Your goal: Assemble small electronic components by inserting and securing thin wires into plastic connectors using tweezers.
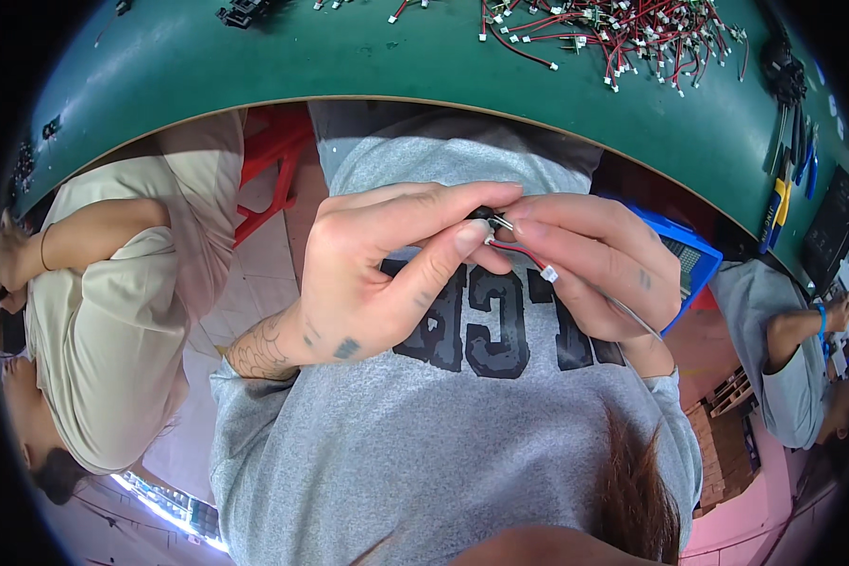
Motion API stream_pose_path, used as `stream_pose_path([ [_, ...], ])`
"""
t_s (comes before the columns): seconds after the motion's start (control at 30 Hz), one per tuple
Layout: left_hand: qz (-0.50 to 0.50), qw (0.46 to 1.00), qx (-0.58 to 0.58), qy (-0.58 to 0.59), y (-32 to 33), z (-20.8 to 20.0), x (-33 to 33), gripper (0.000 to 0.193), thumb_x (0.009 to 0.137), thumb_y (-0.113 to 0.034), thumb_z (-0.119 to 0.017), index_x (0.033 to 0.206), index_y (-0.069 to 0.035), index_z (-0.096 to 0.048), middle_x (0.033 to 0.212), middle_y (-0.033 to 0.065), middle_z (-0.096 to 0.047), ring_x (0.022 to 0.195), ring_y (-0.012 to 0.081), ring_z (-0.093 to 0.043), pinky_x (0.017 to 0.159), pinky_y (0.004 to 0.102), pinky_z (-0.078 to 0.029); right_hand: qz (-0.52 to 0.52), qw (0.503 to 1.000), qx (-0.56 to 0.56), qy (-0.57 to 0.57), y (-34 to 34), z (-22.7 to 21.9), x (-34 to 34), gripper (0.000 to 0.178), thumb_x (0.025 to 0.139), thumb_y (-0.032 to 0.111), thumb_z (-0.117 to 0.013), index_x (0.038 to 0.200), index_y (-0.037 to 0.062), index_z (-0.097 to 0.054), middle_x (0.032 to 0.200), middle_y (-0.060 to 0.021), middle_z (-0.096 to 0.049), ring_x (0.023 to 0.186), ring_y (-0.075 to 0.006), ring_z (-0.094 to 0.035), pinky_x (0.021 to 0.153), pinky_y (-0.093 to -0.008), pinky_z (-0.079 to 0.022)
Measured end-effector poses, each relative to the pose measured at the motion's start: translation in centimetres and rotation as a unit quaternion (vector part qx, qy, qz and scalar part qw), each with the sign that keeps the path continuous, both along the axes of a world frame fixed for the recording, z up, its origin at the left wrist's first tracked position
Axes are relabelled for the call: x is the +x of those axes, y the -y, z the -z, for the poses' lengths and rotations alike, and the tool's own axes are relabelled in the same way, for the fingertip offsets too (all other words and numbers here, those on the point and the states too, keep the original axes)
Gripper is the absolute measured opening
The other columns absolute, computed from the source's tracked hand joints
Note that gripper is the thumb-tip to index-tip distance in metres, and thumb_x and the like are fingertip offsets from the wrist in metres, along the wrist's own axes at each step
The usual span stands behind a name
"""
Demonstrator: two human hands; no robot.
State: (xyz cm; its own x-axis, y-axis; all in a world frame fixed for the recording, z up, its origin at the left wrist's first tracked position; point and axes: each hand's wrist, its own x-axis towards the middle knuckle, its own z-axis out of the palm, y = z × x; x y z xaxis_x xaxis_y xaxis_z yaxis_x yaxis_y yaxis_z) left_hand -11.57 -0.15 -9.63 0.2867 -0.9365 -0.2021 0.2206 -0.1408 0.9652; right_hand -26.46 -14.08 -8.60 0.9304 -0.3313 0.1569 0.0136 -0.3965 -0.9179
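In front of my chest my two hands meet over a small black part (482, 215). Thumb and forefinger of my left hand (373, 259) pinch it. A short red and black wire lead (514, 248) runs from it and ends in a white connector (549, 274), which hangs free below my right fingers. My right hand (599, 259) is closed on a slim silvery metal tool, apparently tweezers (637, 319); its tip reaches the black part and its thin grey end sticks out below the palm. My fingertips cover much of the black part.
The green table (349, 61) curves across the top. A pile of red and black wire leads (641, 33) lies at its far right, with pliers (775, 208) along the right edge. Beside my right hand is a blue bin (703, 250). People sit on both sides; a red stool (272, 170) stands left.
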Motion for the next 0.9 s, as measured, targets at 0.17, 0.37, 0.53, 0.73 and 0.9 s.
stream_pose_path([
  [0.17, -0.013, 1.000, 0.003, -0.024, -0.1, 0.2, 0.1, 0.026, 0.085, -0.002, -0.056, 0.109, 0.007, -0.062, 0.090, 0.0141, -0.067, 0.067, 0.0153, -0.064, 0.062, 0.0195, -0.048, 0.025, 0.999, -0.027, 0.024, -0.7, 0.0, 0.2, 0.026, 0.074, -0.004, -0.067, 0.100, -0.0015, -0.067, 0.099, -0.0130, -0.065, 0.078, -0.0207, -0.064, 0.067, -0.0262, -0.053],
  [0.37, -0.011, 1.000, -0.012, 0.004, -0.2, 0.5, 0.5, 0.025, 0.083, 0.002, -0.056, 0.106, 0.005, -0.064, 0.088, 0.0134, -0.067, 0.067, 0.0154, -0.065, 0.059, 0.0193, -0.049, 0.040, 0.998, -0.050, 0.030, -1.5, 0.4, 0.5, 0.026, 0.075, -0.004, -0.067, 0.101, -0.0009, -0.066, 0.100, -0.0127, -0.065, 0.080, -0.0210, -0.064, 0.068, -0.0267, -0.054],
  [0.53, -0.016, 1.000, -0.012, -0.017, -0.5, 1.1, 0.9, 0.025, 0.081, 0.007, -0.056, 0.104, 0.003, -0.065, 0.087, 0.0129, -0.067, 0.069, 0.0159, -0.068, 0.058, 0.0189, -0.051, 0.056, 0.996, -0.066, 0.024, -2.4, 0.8, 0.9, 0.026, 0.074, -0.005, -0.067, 0.100, -0.0010, -0.066, 0.100, -0.0130, -0.065, 0.083, -0.0218, -0.065, 0.070, -0.0272, -0.055],
  [0.73, -0.040, 0.998, -0.018, -0.042, -1.1, 2.7, -0.2, 0.026, 0.078, 0.007, -0.057, 0.102, 0.002, -0.066, 0.085, 0.0115, -0.068, 0.068, 0.0141, -0.067, 0.058, 0.0183, -0.050, 0.062, 0.994, -0.089, 0.022, -3.0, 2.0, 0.2, 0.028, 0.073, -0.006, -0.067, 0.100, -0.0016, -0.066, 0.100, -0.0137, -0.065, 0.087, -0.0233, -0.065, 0.072, -0.0283, -0.055],
  [0.9, -0.062, 0.996, 0.008, -0.061, -0.8, 2.0, 0.0, 0.023, 0.078, 0.003, -0.057, 0.099, 0.004, -0.066, 0.083, 0.0098, -0.068, 0.063, 0.0099, -0.055, 0.057, 0.0176, -0.043, 0.064, 0.993, -0.098, 0.016, -2.9, 1.4, 0.7, 0.029, 0.072, -0.008, -0.068, 0.100, -0.0022, -0.066, 0.100, -0.0140, -0.065, 0.088, -0.0245, -0.065, 0.074, -0.0296, -0.055],
])
